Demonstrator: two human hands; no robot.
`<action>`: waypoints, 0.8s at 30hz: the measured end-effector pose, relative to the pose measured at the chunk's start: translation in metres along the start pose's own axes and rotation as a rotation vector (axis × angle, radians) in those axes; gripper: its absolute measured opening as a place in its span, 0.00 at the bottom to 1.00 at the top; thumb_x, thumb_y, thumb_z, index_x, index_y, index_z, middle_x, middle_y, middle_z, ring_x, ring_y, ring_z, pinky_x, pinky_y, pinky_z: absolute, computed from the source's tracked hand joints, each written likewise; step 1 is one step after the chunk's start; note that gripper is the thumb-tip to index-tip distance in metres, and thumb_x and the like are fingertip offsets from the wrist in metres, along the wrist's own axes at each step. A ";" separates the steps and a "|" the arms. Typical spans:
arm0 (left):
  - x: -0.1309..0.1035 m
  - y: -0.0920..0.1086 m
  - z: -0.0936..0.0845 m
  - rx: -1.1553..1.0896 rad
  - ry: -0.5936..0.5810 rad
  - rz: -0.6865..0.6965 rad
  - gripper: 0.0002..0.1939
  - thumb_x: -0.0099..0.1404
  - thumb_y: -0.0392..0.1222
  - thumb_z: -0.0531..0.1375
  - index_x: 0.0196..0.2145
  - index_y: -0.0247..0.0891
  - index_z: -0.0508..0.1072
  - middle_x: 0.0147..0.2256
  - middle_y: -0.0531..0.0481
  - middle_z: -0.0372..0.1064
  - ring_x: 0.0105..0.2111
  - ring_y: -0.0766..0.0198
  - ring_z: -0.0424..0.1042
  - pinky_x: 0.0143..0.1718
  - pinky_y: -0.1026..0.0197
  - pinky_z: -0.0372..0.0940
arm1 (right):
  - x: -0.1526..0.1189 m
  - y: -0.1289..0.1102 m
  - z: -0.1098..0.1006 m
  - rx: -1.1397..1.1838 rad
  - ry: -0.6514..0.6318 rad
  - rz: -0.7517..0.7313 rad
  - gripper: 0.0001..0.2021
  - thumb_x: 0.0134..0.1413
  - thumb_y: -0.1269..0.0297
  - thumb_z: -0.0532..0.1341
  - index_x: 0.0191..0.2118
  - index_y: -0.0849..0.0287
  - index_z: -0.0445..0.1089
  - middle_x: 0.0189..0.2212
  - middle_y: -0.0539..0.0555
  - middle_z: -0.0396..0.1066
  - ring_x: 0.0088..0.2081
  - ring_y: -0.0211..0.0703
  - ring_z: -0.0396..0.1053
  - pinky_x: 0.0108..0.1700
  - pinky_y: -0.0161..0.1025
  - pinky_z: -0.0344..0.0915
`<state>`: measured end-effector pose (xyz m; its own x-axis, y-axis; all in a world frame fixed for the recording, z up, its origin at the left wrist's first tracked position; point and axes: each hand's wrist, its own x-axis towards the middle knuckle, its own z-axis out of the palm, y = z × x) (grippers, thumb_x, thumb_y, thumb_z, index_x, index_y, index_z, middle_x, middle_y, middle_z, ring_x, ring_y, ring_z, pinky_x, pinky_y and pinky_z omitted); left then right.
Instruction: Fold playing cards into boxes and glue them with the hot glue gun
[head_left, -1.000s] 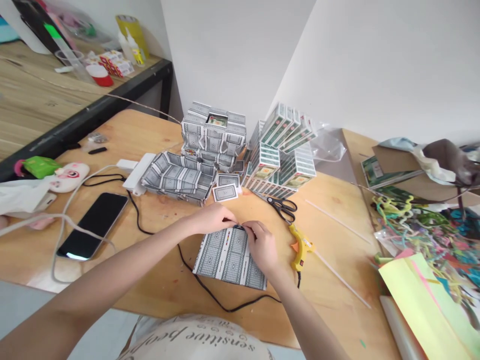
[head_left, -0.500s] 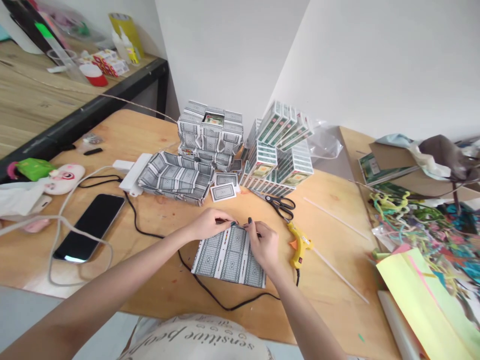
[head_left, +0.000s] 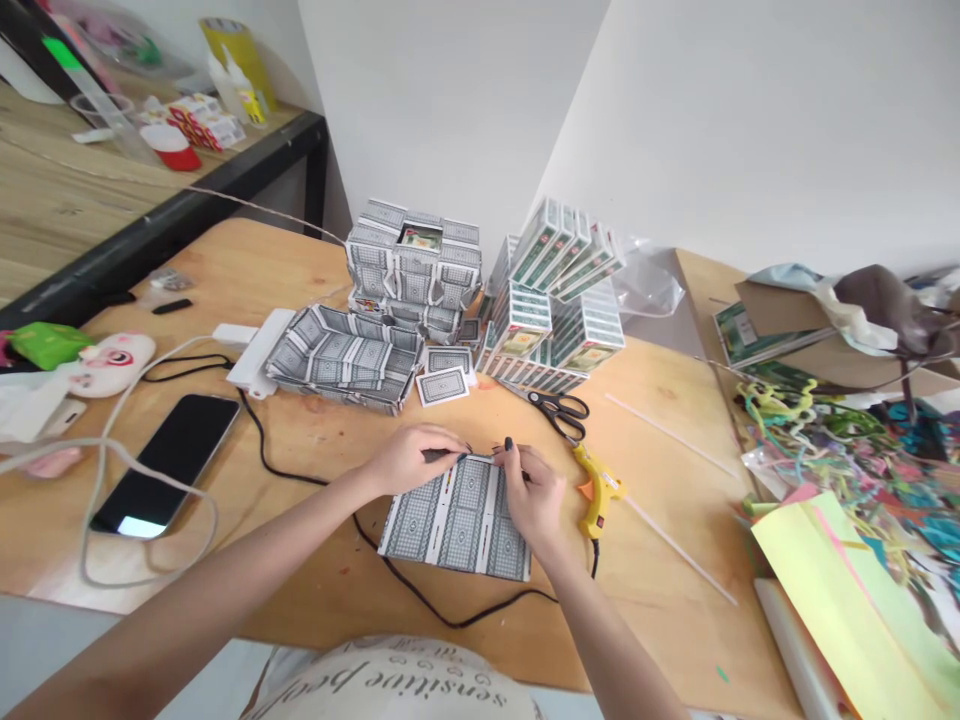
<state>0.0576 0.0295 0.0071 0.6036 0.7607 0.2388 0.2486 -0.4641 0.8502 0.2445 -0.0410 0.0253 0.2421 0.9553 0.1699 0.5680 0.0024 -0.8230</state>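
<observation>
A flat panel of joined playing cards (head_left: 459,525), grey-patterned backs up, lies on the table before me. My left hand (head_left: 421,458) pinches its far edge near the middle with thumb and fingers. At the same edge, a little to the right, my right hand (head_left: 534,492) grips the panel between thumb and curled fingers. Beyond my hands sits an open box made of cards (head_left: 345,358), with a few loose cards (head_left: 442,385) beside it. A yellow glue gun (head_left: 598,492) and black scissors (head_left: 559,410) lie to the right of my right hand.
Behind stand a larger card-covered box (head_left: 414,262) and stacked card packs (head_left: 559,300). A phone (head_left: 166,465) and power strip (head_left: 262,355) lie left. A black cord (head_left: 442,612) loops around the panel's near side. Glue sticks (head_left: 679,548) and a colourful craft pile (head_left: 840,450) are right.
The camera view has shifted slightly. Both hands stay at the panel's far edge, with only small finger movements; the panel lies in the same place.
</observation>
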 end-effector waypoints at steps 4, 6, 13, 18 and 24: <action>0.000 0.000 -0.001 0.026 0.022 0.051 0.08 0.60 0.35 0.59 0.34 0.38 0.78 0.36 0.48 0.78 0.37 0.63 0.76 0.42 0.63 0.69 | -0.001 0.001 0.001 -0.025 0.016 -0.049 0.19 0.60 0.59 0.51 0.22 0.57 0.72 0.27 0.54 0.76 0.30 0.40 0.74 0.35 0.35 0.69; 0.000 0.001 -0.001 0.039 0.012 0.069 0.08 0.59 0.35 0.58 0.33 0.37 0.78 0.36 0.48 0.78 0.37 0.63 0.76 0.42 0.63 0.69 | 0.000 0.002 0.002 -0.040 0.016 -0.076 0.19 0.60 0.59 0.51 0.21 0.57 0.71 0.26 0.54 0.76 0.29 0.39 0.73 0.34 0.35 0.68; 0.010 0.004 -0.007 0.065 -0.131 -0.076 0.09 0.62 0.37 0.57 0.34 0.38 0.78 0.34 0.50 0.78 0.34 0.64 0.76 0.37 0.65 0.68 | 0.003 0.003 0.003 0.006 -0.003 0.046 0.11 0.57 0.57 0.55 0.33 0.57 0.70 0.25 0.52 0.75 0.27 0.40 0.73 0.30 0.35 0.68; 0.014 0.007 -0.011 0.149 -0.189 -0.063 0.09 0.63 0.37 0.56 0.37 0.38 0.77 0.36 0.50 0.77 0.36 0.63 0.75 0.40 0.64 0.66 | 0.001 0.006 0.005 0.022 0.021 0.089 0.12 0.59 0.59 0.52 0.43 0.57 0.66 0.25 0.51 0.76 0.29 0.41 0.75 0.30 0.35 0.69; 0.011 0.012 -0.008 0.250 -0.205 0.031 0.11 0.65 0.37 0.54 0.37 0.38 0.77 0.36 0.50 0.77 0.36 0.63 0.76 0.40 0.63 0.67 | -0.002 0.006 0.006 -0.111 0.029 -0.001 0.09 0.59 0.62 0.51 0.40 0.56 0.66 0.27 0.51 0.76 0.30 0.41 0.75 0.30 0.35 0.68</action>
<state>0.0610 0.0365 0.0236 0.7476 0.6490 0.1411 0.3907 -0.6016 0.6967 0.2432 -0.0411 0.0169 0.2629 0.9465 0.1873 0.6512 -0.0308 -0.7583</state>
